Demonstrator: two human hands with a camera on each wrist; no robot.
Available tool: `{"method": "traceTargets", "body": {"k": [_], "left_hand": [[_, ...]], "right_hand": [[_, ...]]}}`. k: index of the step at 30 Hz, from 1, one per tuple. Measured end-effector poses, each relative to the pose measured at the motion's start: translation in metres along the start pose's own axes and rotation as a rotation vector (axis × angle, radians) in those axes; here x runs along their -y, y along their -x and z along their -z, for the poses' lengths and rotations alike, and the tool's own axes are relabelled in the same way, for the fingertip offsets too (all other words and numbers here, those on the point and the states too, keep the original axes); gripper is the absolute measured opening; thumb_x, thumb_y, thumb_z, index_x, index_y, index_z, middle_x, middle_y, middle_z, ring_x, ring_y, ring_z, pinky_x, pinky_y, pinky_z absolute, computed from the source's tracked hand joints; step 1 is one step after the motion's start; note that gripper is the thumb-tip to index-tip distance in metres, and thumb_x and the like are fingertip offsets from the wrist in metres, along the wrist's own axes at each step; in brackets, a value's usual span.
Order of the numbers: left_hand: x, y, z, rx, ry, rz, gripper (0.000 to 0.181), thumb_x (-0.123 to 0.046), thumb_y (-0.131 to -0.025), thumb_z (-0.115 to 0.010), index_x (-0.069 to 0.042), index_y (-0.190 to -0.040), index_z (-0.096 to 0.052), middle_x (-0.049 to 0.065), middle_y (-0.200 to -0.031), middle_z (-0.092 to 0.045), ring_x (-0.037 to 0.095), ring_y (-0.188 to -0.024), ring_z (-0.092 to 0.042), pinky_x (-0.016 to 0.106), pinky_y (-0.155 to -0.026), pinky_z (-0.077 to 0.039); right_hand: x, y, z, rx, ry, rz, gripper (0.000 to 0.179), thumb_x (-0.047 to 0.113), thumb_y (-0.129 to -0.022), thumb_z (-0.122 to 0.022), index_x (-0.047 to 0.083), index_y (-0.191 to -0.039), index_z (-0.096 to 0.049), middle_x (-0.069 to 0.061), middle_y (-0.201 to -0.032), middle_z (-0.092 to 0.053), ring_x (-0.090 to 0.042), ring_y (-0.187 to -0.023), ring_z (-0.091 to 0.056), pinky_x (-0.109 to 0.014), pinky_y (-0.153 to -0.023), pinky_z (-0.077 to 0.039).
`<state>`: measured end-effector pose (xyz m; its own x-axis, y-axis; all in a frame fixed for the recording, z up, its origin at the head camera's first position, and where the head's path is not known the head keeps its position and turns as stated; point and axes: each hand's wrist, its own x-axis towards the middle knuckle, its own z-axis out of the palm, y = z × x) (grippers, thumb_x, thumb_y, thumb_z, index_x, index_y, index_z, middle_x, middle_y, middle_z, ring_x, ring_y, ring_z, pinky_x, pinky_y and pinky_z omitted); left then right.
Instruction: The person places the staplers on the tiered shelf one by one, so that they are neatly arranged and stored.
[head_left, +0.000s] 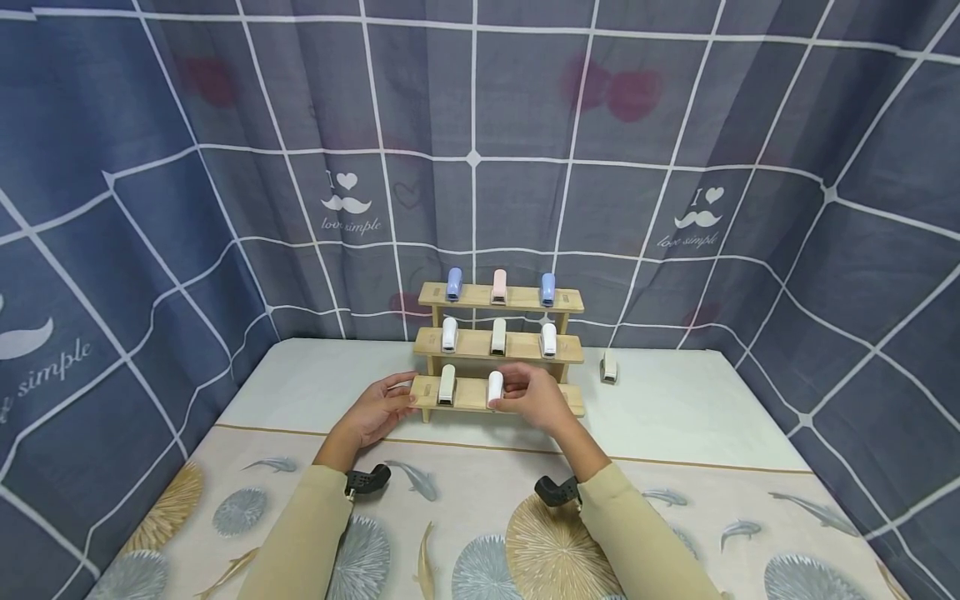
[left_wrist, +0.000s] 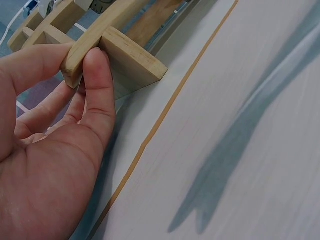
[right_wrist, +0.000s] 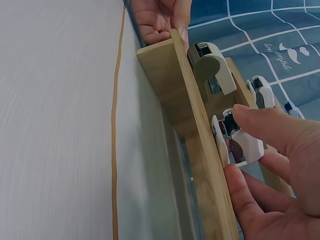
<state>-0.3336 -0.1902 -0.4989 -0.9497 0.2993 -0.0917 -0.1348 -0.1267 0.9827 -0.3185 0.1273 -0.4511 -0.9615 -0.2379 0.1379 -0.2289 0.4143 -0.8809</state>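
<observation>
A three-step wooden display rack (head_left: 470, 393) stands on the white tabletop with small staplers on its steps. My left hand (head_left: 377, 412) pinches the left end of the lowest step; in the left wrist view the thumb (left_wrist: 98, 75) lies under the board's edge (left_wrist: 75, 62). With thumb and fingers, my right hand (head_left: 536, 400) holds a small white stapler (head_left: 495, 386) at the middle of that step. The right wrist view shows this stapler (right_wrist: 250, 146) upright against the board. A cream stapler (head_left: 447, 385) sits on the same step, to its left.
The middle step carries two white staplers (head_left: 449, 334) (head_left: 548, 340) around a cream stapler (head_left: 498, 336). On top are two blue staplers (head_left: 453, 284) (head_left: 547, 289) and a pink stapler (head_left: 498, 286). Another cream stapler (head_left: 608, 367) lies right of the rack. A checked curtain (head_left: 525, 200) hangs behind.
</observation>
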Motion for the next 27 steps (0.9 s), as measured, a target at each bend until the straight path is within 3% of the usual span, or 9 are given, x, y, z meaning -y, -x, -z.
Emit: {"method": "traceTargets", "body": {"k": [13, 22, 27], "left_hand": [[0.0, 0.002, -0.001, 0.002, 0.011, -0.012, 0.064, 0.009, -0.098, -0.054, 0.005, -0.157, -0.029, 0.0, -0.108, -0.063, 0.01, -0.092, -0.067, 0.02, -0.08, -0.059], [-0.001, 0.002, -0.002, 0.002, 0.007, -0.011, 0.064, 0.009, -0.098, -0.054, 0.006, -0.157, -0.029, 0.0, -0.107, -0.063, 0.009, -0.092, -0.067, 0.02, -0.081, -0.059], [-0.001, 0.002, -0.002, 0.009, 0.007, -0.014, 0.064, 0.009, -0.099, -0.054, 0.006, -0.157, -0.028, -0.001, -0.107, -0.063, 0.009, -0.091, -0.067, 0.02, -0.082, -0.059]], "right_hand": [[-0.002, 0.001, 0.0, -0.005, -0.051, 0.015, 0.06, 0.015, -0.077, -0.091, 0.006, -0.131, -0.068, -0.011, -0.118, -0.073, -0.023, -0.104, -0.07, -0.031, -0.088, -0.061], [-0.011, 0.016, 0.015, -0.03, -0.111, 0.06, 0.059, 0.008, -0.083, -0.085, -0.001, -0.136, -0.062, -0.024, -0.133, -0.065, -0.04, -0.114, -0.067, -0.039, -0.096, -0.06], [-0.017, 0.027, 0.03, -0.062, -0.15, 0.069, 0.056, 0.009, -0.084, -0.084, -0.004, -0.134, -0.062, -0.027, -0.134, -0.063, -0.042, -0.114, -0.067, -0.027, -0.091, -0.06]]}}
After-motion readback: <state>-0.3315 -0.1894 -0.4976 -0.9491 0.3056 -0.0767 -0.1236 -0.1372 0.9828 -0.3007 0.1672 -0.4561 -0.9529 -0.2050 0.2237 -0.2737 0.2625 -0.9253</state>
